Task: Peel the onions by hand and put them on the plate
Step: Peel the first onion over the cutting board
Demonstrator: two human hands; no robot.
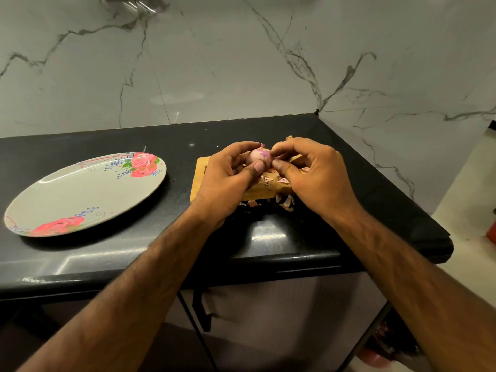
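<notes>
Left hand (228,181) is gripping the onion (256,156), right hand (311,173) is pinching its side, both above the wooden board (200,183) (peel scraps (267,179) are littering it). Floral plate (80,194) is lying well to the left, apart from the onion.

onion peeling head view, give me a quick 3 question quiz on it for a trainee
1. True or false: something already lies on the floral plate.
2. The left hand and right hand hold the onion above: A) the plate, B) the wooden cutting board, C) a sink.
3. Fill in: torn onion skins lie on the board and the black ____.

Key: 1 false; 2 B; 3 countertop.
</notes>
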